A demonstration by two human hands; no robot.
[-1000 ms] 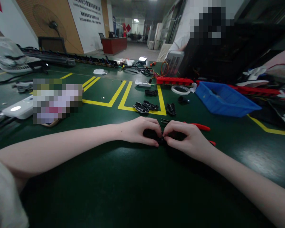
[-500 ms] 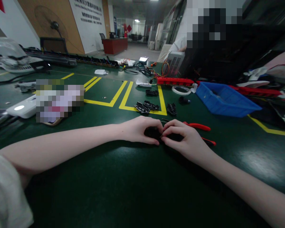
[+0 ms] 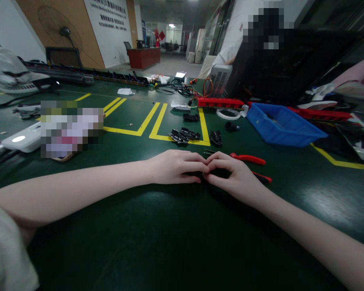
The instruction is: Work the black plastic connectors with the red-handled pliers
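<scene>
My left hand (image 3: 178, 166) and my right hand (image 3: 237, 173) meet fingertip to fingertip low over the dark green table. Both are curled into a pinch. Whatever lies between the fingertips is small, dark and mostly hidden, so I cannot make out its kind. Just behind my right hand lies a tool with red handles (image 3: 250, 159), partly covered by the hand; thin metal tips show near its fingers. Beyond the hands are several black plastic parts: a pair lying together (image 3: 184, 135), one to the right (image 3: 216, 138) and one farther back (image 3: 191, 117).
A blue tray (image 3: 286, 125) stands at the right, with a white ring (image 3: 228, 114) and a black cylindrical piece (image 3: 232, 126) beside it. Red strips (image 3: 220, 102) and cables (image 3: 177, 89) lie behind. At left are a phone (image 3: 75, 133) and a white device (image 3: 22, 137).
The fingers of my left hand have closed in, covering the dark gap seen before. My right hand keeps its pinch. The whole view has shifted slightly.
</scene>
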